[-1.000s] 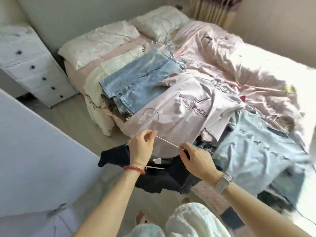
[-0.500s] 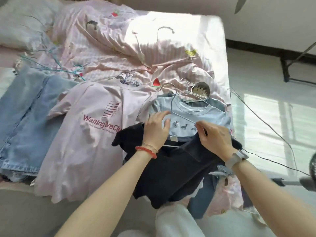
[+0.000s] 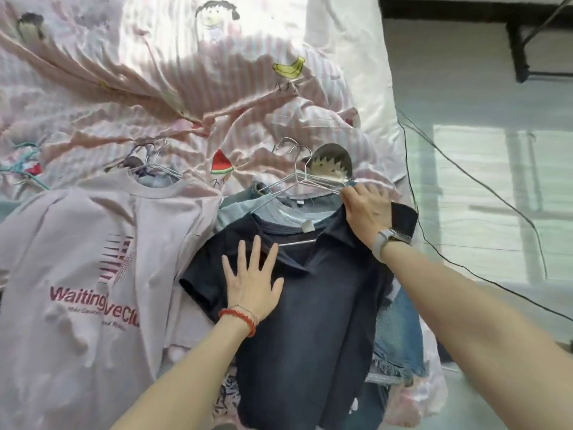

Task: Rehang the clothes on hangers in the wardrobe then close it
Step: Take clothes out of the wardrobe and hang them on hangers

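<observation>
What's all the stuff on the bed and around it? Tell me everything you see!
dark shirt: one, navy, front of bed, on a wire hanger
pink T-shirt: one, pale pink with red letters, left of it
wire hangers: several, silver, above the dark shirt's collar
bedsheet: one, pink-striped with cartoon drawings
jeans: one, blue, under the dark shirt, right
cables: two, black, over the floor on the right
left hand: flat on the dark shirt
right hand: at the shirt's shoulder
</observation>
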Tool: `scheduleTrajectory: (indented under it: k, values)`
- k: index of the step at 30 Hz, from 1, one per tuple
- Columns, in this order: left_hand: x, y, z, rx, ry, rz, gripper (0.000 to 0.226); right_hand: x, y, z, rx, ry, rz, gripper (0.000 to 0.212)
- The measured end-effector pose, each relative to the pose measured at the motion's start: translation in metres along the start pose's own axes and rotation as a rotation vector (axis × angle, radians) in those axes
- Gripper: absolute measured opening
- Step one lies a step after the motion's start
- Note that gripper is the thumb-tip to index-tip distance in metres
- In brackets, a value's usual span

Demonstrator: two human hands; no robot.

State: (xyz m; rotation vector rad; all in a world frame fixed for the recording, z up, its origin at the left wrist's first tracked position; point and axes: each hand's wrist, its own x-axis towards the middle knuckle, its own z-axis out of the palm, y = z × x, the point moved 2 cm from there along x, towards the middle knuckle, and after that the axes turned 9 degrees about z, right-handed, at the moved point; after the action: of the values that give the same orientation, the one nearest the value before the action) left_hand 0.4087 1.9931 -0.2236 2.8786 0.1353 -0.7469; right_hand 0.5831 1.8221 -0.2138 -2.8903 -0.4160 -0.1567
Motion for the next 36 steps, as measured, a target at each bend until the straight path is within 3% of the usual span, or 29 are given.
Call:
scheduleTrajectory:
  k: [2,5,14,22,28,36]
  values:
    - [0.016,-0.005,0.006,0.044,0.005,0.018,0.068,0.004,0.001,0.021,-0.009,-0.02,0.106,0.012]
    - [0.035,-0.01,0.017,0.06,-0.013,0.019,0.067,0.0,0.003,0.052,-0.064,-0.182,0.178,0.022]
    - [0.045,-0.021,0.015,-0.021,-0.136,0.054,0.06,-0.018,-0.005,0.057,-0.074,-0.487,0.192,0.052]
    - [-0.046,-0.061,-0.042,-0.122,0.274,-0.096,0.052,-0.061,-0.107,-0.016,0.109,-0.317,-0.041,0.048]
    - [-0.216,-0.138,-0.035,-0.179,0.435,-0.439,0.051,-0.147,-0.233,-0.066,0.267,-0.368,-0.268,0.046]
    - [-0.5,-0.193,0.047,-0.258,0.606,-1.067,0.049,-0.334,-0.422,-0.115,0.277,-0.524,-0.932,0.047]
